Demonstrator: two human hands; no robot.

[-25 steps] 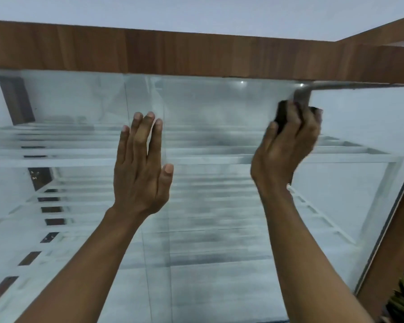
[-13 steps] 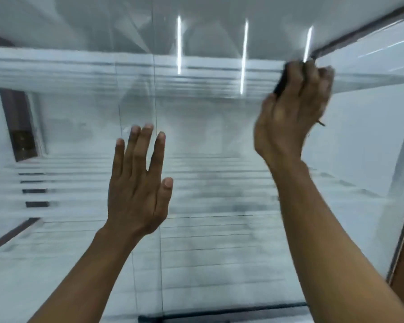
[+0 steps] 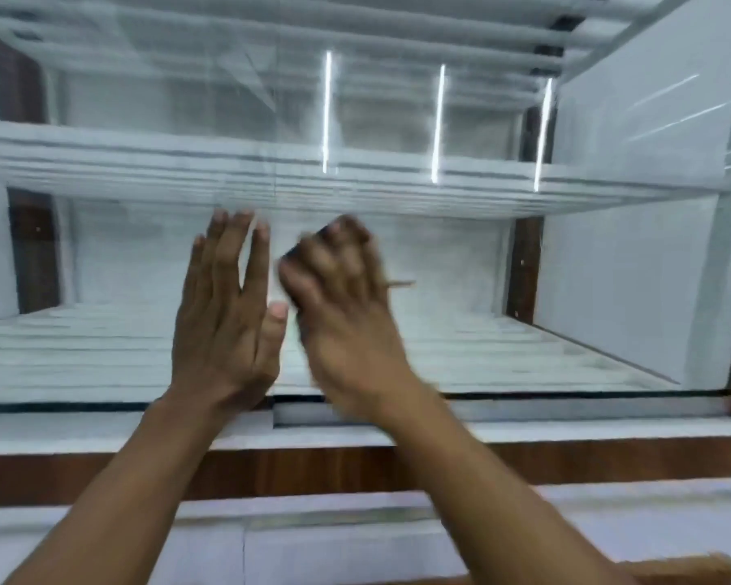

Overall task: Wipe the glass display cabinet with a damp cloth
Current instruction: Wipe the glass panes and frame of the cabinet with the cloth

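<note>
**Left hand** (image 3: 229,314): grip open, fingers straight and laid flat toward the glass front (image 3: 115,268) of the display cabinet (image 3: 566,460), holding nothing. Contact with the glass is probable, not certain.

**Right hand** (image 3: 347,306), just beside it: grip closed round a dark cloth (image 3: 295,301), which is bunched and mostly hidden under blurred fingers. It sits at mid-pane, below the white shelf (image 3: 524,187).

**Judgement:** the cloth is soft, light and compressible, and is best held wadded in the palm. The pane is stiff, smooth, slippery when damp, and breakable. It calls for even, moderate pressure.

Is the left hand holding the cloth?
No, the left hand is flat with straight fingers; the right hand grips the dark cloth.
</note>
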